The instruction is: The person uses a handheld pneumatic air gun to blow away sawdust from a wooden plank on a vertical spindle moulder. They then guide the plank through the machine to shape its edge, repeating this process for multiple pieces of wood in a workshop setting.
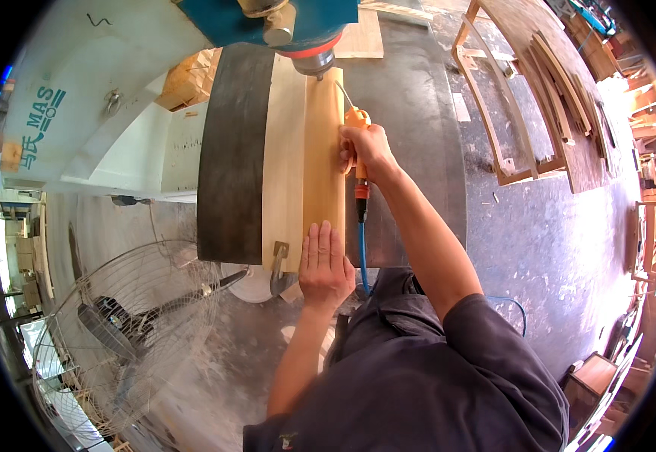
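My right hand (366, 151) grips an orange air blow gun (358, 115) with a thin nozzle and blue hose (362, 241), beside the wood's right edge. My left hand (324, 279) lies flat, fingers extended, on a yellowish wooden strip (324, 181) near its lower end. A paler board (284, 151) lies alongside it on the dark metal table (230, 151), with a metal clamp (279, 264) at its near edge. Above the strip's far end is a machine chuck (320, 64) under a teal head (215, 19).
A white machine body (57, 128) fills the upper left. A wire-cage fan (125, 331) stands at lower left. A wooden frame (505, 139) with stacked boards (565, 90) is at upper right, and a small wooden box (593, 377) sits at lower right.
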A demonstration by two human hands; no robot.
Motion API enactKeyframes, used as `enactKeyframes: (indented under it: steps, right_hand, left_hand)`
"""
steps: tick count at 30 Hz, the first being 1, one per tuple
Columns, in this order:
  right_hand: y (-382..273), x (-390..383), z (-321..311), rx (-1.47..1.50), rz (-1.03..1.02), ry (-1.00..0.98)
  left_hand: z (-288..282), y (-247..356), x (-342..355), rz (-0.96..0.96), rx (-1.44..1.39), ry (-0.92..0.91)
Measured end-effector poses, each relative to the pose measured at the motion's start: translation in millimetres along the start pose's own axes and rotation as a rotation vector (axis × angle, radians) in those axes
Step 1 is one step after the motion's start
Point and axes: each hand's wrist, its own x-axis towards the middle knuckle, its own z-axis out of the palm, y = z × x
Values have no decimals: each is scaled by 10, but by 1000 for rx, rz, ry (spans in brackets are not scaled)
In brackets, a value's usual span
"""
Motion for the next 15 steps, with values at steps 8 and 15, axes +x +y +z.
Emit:
enactKeyframes:
  steps: [8,15]
  right_hand:
    - [-74,183,-52,-29,-19,-36]
    - [-112,252,-36,-5,-28,-29]
  left_hand:
    - [37,-2,65,-10,13,-4]
    - [56,14,97,-7,34,-8]
